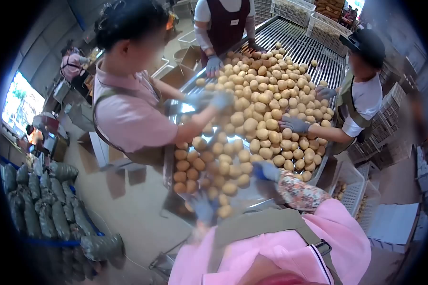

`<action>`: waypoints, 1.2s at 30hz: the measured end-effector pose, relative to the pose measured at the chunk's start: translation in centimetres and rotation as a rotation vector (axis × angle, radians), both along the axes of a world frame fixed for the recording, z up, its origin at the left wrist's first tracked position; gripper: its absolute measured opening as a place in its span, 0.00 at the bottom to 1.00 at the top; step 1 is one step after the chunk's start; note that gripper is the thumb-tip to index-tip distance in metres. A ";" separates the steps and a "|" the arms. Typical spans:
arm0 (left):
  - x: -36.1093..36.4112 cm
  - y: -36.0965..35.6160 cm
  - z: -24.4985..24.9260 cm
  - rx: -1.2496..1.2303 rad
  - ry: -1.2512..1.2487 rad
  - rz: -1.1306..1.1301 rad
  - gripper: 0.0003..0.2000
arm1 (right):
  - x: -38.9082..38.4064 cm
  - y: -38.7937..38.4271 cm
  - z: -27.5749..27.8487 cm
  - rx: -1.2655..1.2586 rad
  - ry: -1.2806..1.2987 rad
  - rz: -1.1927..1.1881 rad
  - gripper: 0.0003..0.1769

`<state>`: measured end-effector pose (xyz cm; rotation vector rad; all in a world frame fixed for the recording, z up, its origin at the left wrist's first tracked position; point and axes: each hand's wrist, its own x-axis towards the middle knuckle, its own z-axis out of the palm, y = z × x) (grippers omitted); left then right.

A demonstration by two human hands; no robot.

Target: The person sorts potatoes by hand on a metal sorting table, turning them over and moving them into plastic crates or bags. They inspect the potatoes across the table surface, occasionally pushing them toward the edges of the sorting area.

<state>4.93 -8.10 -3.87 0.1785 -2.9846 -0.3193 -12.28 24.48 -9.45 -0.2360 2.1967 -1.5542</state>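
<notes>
My left hand (202,208), in a grey-blue glove, is at the near left end of the sorting table, beside a few potatoes (224,211); motion smears its fingers. My right hand (267,171), gloved in grey and blue below a floral sleeve cover (302,190), lies low over the table with its fingers stretched leftward, at the near edge of the potato pile (271,102). I see nothing held in it. Round tan potatoes are heaped over the metal table (257,192) and thin out toward me.
Gloved co-workers reach into the pile: a person in pink (128,111) at left, one in a dark apron (223,26) behind, one in a cap (364,90) at right. Bars of a roller bed (295,40) extend beyond. White crates (349,183) stand right; filled sacks (45,204) lie left.
</notes>
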 end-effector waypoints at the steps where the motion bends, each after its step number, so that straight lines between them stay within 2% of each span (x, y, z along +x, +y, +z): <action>1: 1.6 0.0 2.4 -0.056 -0.008 0.036 0.34 | 1.3 0.1 12.6 0.523 0.009 0.065 0.15; 2: 3.0 -0.5 2.7 0.034 -0.022 0.062 0.32 | 2.2 2.2 11.0 0.628 0.491 -0.077 0.17; 3: 4.4 -1.2 2.7 0.121 -0.039 0.091 0.31 | 2.6 4.1 12.7 0.671 0.428 0.025 0.20; 4: 5.5 -1.4 2.8 0.205 0.057 0.104 0.28 | 3.2 5.9 10.7 0.683 0.652 0.086 0.19; 5: 6.1 -1.2 3.6 0.291 0.153 0.117 0.25 | 4.2 4.6 11.7 0.665 0.653 0.081 0.19; 6: 6.0 -0.9 4.4 0.554 0.100 0.184 0.23 | 5.4 3.4 13.0 0.474 0.295 -0.033 0.21; 7: 5.9 -0.6 3.8 0.540 0.109 0.182 0.23 | 6.3 2.6 13.8 0.277 -0.057 -0.137 0.22; 8: 5.7 -0.4 2.4 1.086 0.077 0.400 0.28 | 6.5 2.1 5.8 0.511 0.310 0.171 0.24; 9: 5.1 0.0 1.0 1.634 0.032 0.615 0.33 | 6.7 1.7 -2.1 0.730 0.761 0.367 0.25; 10: 4.3 0.8 0.0 1.625 0.035 0.610 0.33 | 8.0 -1.1 3.5 0.586 0.442 0.322 0.27; 11: 3.5 1.8 -1.3 1.230 -0.204 0.596 0.36 | 9.4 -4.2 10.2 0.458 0.148 0.220 0.28; 12: 2.9 2.6 -2.1 0.822 -0.418 0.569 0.39 | 9.1 -6.5 6.9 0.220 0.090 0.393 0.29; 13: 2.8 2.9 -2.1 0.408 -0.613 0.530 0.43 | 9.0 -8.9 5.8 -0.021 0.029 0.563 0.29; 14: 3.5 2.9 -2.1 0.399 -0.621 0.541 0.43 | 9.2 -10.8 4.9 -0.004 0.393 0.767 0.28; 15: 3.9 2.9 -1.5 0.464 -0.481 0.400 0.43 | 8.7 -12.0 6.1 0.012 0.771 0.955 0.27; 16: 3.8 2.7 -0.8 0.520 -0.334 0.253 0.44 | 8.3 -12.0 7.2 -0.001 0.777 0.955 0.27; 17: 3.7 2.9 1.4 0.505 -0.332 0.260 0.44 | 8.0 -12.1 8.1 -0.101 0.621 0.773 0.24; 18: 3.9 3.3 3.7 0.274 -0.315 0.162 0.43 | 7.4 -12.4 8.7 -0.198 0.459 0.591 0.22; 19: 4.2 3.6 5.1 0.043 -0.298 0.062 0.41 | 5.7 -11.7 8.9 -0.363 -0.065 0.474 0.20; 20: 4.5 3.1 4.1 -0.041 -0.156 -0.045 0.35 | 3.5 -10.2 8.9 -0.508 -0.591 0.340 0.19; 21: 4.4 3.1 3.7 -0.055 -0.162 -0.044 0.35 | 2.3 -7.3 11.3 -0.174 -0.183 0.340 0.20; 22: 4.1 3.2 3.5 0.001 -0.214 -0.173 0.32 | 2.1 -4.0 15.3 0.158 0.228 0.320 0.22; 23: 3.6 3.2 3.2 0.055 -0.265 -0.302 0.29 | 2.2 -1.7 18.0 0.419 0.476 0.265 0.20; 24: 3.4 2.7 2.5 -0.020 -0.353 -0.368 0.26 | 2.8 -0.5 17.1 0.642 0.633 0.195 0.18; 25: 3.5 2.8 2.7 -0.034 -0.358 -0.364 0.26 | 3.2 0.8 14.0 0.708 0.680 0.205 0.20; 27: 3.2 3.2 3.9 0.119 -0.326 -0.276 0.25 | 5.6 0.7 8.1 0.595 0.425 0.298 0.25; 29: 2.9 3.5 5.0 0.026 -0.301 -0.296 0.25 | 7.5 -2.0 8.9 0.681 0.298 0.225 0.29; 30: 2.7 4.0 5.9 0.010 -0.392 -0.198 0.25 | 7.8 -3.0 6.8 0.637 0.287 0.158 0.30; 31: 2.4 4.5 6.3 -0.004 -0.480 -0.101 0.26 | 7.9 -3.9 10.1 0.654 0.138 0.148 0.32; 34: 2.3 3.9 4.2 -0.038 -0.535 -0.001 0.28 | 7.5 -5.0 7.0 0.590 0.122 0.155 0.37; 36: 2.0 4.6 5.4 -0.053 -0.557 0.049 0.29 | 7.4 -5.3 5.7 0.617 0.142 0.235 0.41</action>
